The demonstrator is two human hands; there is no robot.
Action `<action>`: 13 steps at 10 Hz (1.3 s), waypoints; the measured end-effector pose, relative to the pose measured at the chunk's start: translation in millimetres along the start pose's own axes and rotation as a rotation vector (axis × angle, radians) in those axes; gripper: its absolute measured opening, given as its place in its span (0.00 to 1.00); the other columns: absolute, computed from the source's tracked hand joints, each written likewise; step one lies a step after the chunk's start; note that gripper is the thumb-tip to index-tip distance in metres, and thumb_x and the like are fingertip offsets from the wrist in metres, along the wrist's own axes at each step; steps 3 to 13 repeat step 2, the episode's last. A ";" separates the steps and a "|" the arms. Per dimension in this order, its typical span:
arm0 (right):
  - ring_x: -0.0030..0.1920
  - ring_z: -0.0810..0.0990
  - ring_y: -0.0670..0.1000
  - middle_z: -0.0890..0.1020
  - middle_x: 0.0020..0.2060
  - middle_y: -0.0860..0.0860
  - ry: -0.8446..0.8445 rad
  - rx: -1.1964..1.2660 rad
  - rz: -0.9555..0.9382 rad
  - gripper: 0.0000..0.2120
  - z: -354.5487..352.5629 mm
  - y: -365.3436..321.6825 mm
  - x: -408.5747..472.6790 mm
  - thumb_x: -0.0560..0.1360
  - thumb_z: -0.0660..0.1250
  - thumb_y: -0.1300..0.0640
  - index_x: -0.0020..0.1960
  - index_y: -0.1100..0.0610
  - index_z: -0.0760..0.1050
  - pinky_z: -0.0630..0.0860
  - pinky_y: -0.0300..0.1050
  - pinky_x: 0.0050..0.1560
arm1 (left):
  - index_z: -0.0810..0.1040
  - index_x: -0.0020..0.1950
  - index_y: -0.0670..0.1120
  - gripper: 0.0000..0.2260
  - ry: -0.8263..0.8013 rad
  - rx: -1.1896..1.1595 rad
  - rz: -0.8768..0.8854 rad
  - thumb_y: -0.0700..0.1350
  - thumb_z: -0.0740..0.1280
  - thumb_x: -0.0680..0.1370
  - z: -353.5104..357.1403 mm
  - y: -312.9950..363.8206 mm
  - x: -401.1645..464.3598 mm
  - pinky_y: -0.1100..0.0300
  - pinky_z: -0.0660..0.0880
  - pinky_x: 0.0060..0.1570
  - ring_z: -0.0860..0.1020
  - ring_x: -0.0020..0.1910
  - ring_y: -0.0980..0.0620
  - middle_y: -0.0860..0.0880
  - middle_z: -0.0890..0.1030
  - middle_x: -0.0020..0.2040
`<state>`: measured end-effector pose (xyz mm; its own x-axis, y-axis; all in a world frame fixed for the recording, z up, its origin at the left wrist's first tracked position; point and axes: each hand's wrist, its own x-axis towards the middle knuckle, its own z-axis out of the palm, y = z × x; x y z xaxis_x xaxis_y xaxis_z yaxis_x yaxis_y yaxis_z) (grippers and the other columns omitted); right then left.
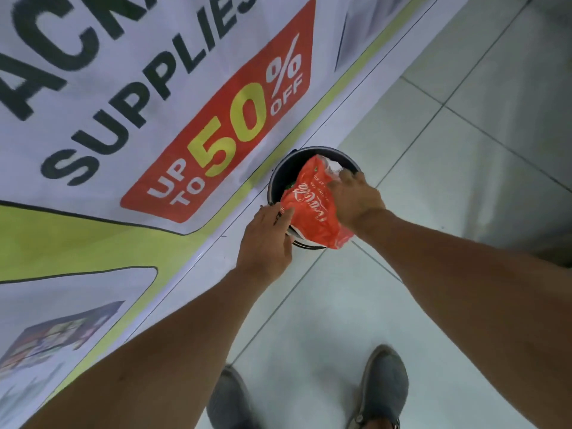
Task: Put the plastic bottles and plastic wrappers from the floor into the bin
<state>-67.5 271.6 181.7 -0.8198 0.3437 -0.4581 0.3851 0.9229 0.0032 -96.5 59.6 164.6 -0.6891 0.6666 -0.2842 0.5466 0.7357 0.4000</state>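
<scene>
A large red plastic wrapper [312, 205] with white lettering lies across the mouth of a round dark bin [280, 173] that stands on the floor against a printed banner. My right hand [356, 199] presses on the wrapper's right side, fingers closed over its crumpled top edge. My left hand [266, 243] rests at the bin's near-left rim, fingertips touching the wrapper's lower left corner. Something green shows inside the bin under the wrapper. The near part of the rim is hidden by the wrapper and my hands.
A big white, green and red sale banner [154, 119] covers the wall on the left. Pale floor tiles [418, 156] stretch to the right. My two grey shoes [383, 388] stand just below the bin.
</scene>
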 end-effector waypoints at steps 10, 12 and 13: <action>0.78 0.57 0.69 0.61 0.78 0.60 -0.017 -0.119 0.002 0.49 -2.0 -8.3 -10.0 0.70 0.74 0.52 0.82 0.51 0.49 0.66 0.72 0.71 | 0.57 0.83 0.49 0.31 -0.064 0.125 -0.070 0.54 0.62 0.83 1.5 -15.7 -32.6 0.43 0.63 0.79 0.60 0.82 0.41 0.42 0.63 0.82; 0.78 0.57 0.69 0.61 0.78 0.60 -0.017 -0.119 0.002 0.49 -2.0 -8.3 -10.0 0.70 0.74 0.52 0.82 0.51 0.49 0.66 0.72 0.71 | 0.57 0.83 0.49 0.31 -0.064 0.125 -0.070 0.54 0.62 0.83 1.5 -15.7 -32.6 0.43 0.63 0.79 0.60 0.82 0.41 0.42 0.63 0.82; 0.78 0.57 0.69 0.61 0.78 0.60 -0.017 -0.119 0.002 0.49 -2.0 -8.3 -10.0 0.70 0.74 0.52 0.82 0.51 0.49 0.66 0.72 0.71 | 0.57 0.83 0.49 0.31 -0.064 0.125 -0.070 0.54 0.62 0.83 1.5 -15.7 -32.6 0.43 0.63 0.79 0.60 0.82 0.41 0.42 0.63 0.82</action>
